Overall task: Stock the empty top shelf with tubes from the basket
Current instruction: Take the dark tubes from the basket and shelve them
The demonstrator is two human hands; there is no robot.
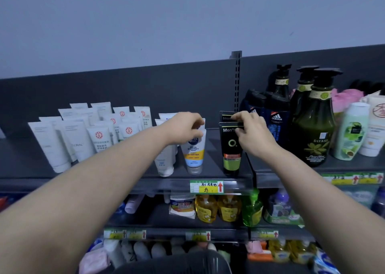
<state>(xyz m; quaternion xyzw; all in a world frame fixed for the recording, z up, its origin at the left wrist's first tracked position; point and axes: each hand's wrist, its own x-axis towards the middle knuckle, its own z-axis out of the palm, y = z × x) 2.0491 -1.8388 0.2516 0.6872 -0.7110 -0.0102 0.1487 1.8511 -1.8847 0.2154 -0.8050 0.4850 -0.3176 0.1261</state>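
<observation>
Lowest in view, below both forearms, is the dark rim of the basket (166, 263); what it holds cannot be seen. Up on the top shelf (212, 161), the left hand (184, 127) has its fingers curled over the crimped upper end of a white tube with a blue and yellow label (193, 151), which stands cap-down on the shelf. The right hand (252, 132) pinches the upper edge of a black and green tube (231, 148), also standing cap-down, with a second black tube (226, 115) right behind it. The two held tubes stand apart, with bare shelf between them. Plain white tubes (165, 163) stand under the left wrist, and a larger cluster of white tubes (83, 134) stands further out to that hand's left. Just past the right hand are dark blue bottles (276, 121), then tall dark green pump bottles (314, 132). A green and yellow price label (206, 186) sits on the shelf edge below the gap between the hands.
</observation>
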